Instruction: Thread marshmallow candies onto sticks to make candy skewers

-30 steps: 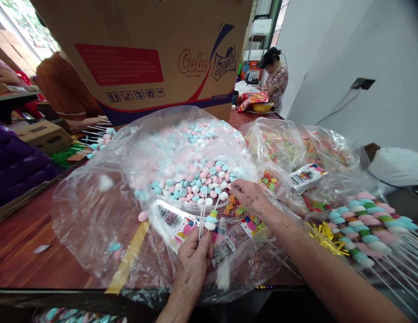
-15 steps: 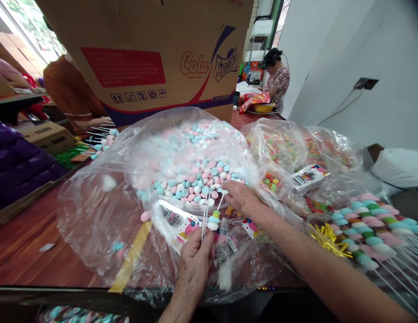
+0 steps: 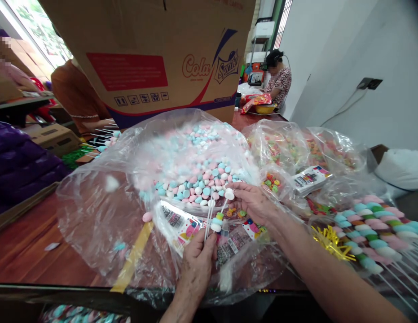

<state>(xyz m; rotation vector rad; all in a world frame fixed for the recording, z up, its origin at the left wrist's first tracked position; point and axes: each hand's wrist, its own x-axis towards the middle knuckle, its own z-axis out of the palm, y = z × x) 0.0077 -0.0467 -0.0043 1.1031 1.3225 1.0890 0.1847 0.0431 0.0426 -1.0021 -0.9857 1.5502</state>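
Near the table's front edge, my left hand (image 3: pixel 198 258) is closed around several thin white sticks (image 3: pixel 209 216). One of them carries a short stack of white, blue and green candies (image 3: pixel 217 222) just above my fingers. My right hand (image 3: pixel 252 202) pinches a white marshmallow (image 3: pixel 229 194) at the upper tip of that stick. Whether the stick has pierced it, I cannot tell. Just behind both hands lies a large clear plastic bag (image 3: pixel 94 215) with a heap of pink, blue and white marshmallows (image 3: pixel 198 181). Printed packets (image 3: pixel 178 220) lie under my hands.
A big cardboard box (image 3: pixel 155 58) stands behind the bag. To the right are bags of gummy rings (image 3: pixel 279 146), a packet stack (image 3: pixel 311 178), finished candy skewers (image 3: pixel 370 233) and gold tinsel (image 3: pixel 333 244). A pink marshmallow (image 3: pixel 147 217) lies at left. Other people work farther back.
My right hand has come back from the edge of the marshmallow heap with a white marshmallow, now at the stick's tip. My left hand keeps its hold on the sticks.
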